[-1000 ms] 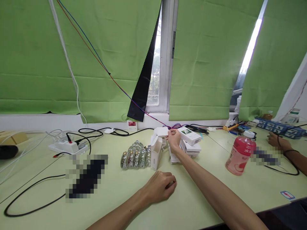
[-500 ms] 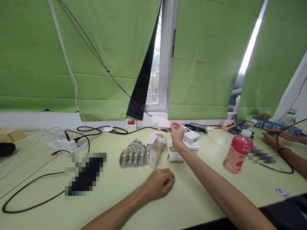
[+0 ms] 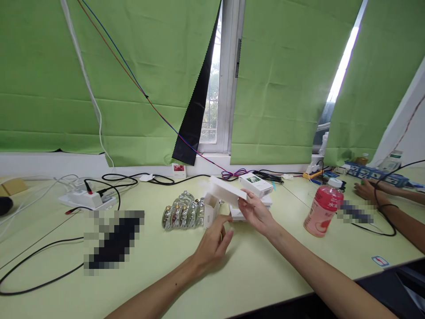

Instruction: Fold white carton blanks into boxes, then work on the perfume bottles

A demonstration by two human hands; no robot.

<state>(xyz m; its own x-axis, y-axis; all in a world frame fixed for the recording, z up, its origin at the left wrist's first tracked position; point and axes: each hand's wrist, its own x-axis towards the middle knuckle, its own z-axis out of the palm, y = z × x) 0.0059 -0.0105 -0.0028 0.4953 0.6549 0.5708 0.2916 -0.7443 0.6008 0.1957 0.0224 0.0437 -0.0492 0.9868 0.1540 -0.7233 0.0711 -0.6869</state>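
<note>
My right hand (image 3: 258, 214) grips a slim white carton (image 3: 228, 191) by its near right end, fingers wrapped on it. The carton is held tilted above the table. My left hand (image 3: 214, 241) is just below and left of it, thumb apart from the fingers and nothing in it. Behind my left hand stands an open white box (image 3: 210, 210). Against that box's left side is a row of round items in shiny clear wrap (image 3: 182, 216); their kind is hard to make out. White boxes with a green picture (image 3: 256, 184) lie stacked behind my right hand.
A pink drink bottle (image 3: 324, 208) stands to the right. Left are a white power strip (image 3: 86, 200), black cables and a blurred dark object (image 3: 114, 241). Another person's hands (image 3: 367, 191) are at the far right beside blue items. Cables run along the wall.
My right hand has drawn the white carton down and nearer. My left hand has lifted from the table toward it and its fingers have opened. The view has shifted slightly.
</note>
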